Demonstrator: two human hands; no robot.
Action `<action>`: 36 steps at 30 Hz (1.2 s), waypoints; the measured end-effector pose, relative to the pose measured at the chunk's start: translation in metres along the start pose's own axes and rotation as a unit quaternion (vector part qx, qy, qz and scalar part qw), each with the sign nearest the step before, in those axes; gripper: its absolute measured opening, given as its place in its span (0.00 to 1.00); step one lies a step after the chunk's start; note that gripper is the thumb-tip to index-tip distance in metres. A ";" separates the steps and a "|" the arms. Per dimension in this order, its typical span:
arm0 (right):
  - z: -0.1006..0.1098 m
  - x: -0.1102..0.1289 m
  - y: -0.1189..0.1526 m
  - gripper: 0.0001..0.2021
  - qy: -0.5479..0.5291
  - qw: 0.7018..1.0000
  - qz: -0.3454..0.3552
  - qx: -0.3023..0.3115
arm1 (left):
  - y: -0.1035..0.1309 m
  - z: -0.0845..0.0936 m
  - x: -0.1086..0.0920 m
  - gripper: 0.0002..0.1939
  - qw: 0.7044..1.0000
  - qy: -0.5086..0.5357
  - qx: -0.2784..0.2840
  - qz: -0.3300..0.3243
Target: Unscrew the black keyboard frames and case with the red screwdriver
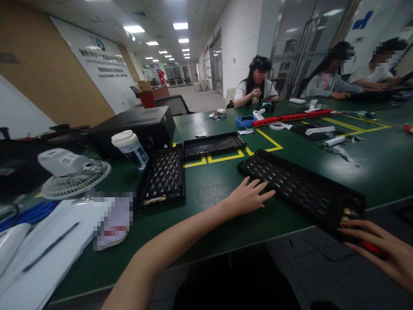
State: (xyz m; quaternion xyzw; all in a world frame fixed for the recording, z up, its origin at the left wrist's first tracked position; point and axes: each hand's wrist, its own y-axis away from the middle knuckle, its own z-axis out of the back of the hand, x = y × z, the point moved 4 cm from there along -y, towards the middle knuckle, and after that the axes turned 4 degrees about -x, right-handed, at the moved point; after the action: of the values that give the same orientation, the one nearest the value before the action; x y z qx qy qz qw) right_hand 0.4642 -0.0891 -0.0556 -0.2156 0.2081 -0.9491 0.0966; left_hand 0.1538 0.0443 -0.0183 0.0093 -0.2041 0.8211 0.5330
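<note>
A long black tray (290, 183) with rows of small slots lies at an angle near the table's front edge. My left hand (250, 198) has its fingers spread, the fingertips at the tray's near left side. At the tray's right end is my right hand (376, 245), its fingers curved around a red object (371, 246) that is mostly hidden beneath them. Brass-coloured parts (348, 213) show in the tray's corner, just beyond the right fingertips. A second slotted black tray (164, 174) and a shallow black tray (213, 145) lie farther left.
Left on the green table (209, 189) are a white fan (74, 178), a lidded bottle (130, 148), papers (61, 245) with a pen, a phone and a black case. Beyond are a blue box (245, 121), red strips and tape. Several people sit across the table and to the right.
</note>
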 end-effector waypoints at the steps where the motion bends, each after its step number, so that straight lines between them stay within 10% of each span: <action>1: -0.005 0.011 0.000 0.18 -0.005 0.999 0.026 0.029 | 0.001 0.003 -0.005 0.27 1.000 0.004 -0.006 -0.001; 16: -0.075 0.187 -0.012 0.13 0.052 0.988 0.132 -0.063 | 0.076 0.042 -0.077 0.32 0.999 0.043 -0.026 0.000; 24: -0.098 0.246 -0.020 0.13 -0.035 0.981 0.173 -0.077 | 0.119 0.043 -0.069 0.12 0.991 -0.021 -0.026 0.130; 36: -0.126 0.290 -0.029 0.17 -0.063 0.966 0.245 -0.049 | 0.170 0.066 -0.040 0.15 0.971 0.018 -0.048 0.234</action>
State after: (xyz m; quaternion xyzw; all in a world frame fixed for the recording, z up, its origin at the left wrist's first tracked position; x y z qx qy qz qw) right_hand 0.1467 -0.0978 -0.0395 -0.2222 0.2948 -0.8693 0.3287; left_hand 0.0083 -0.0722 -0.0225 -0.0792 -0.2300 0.9122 0.3297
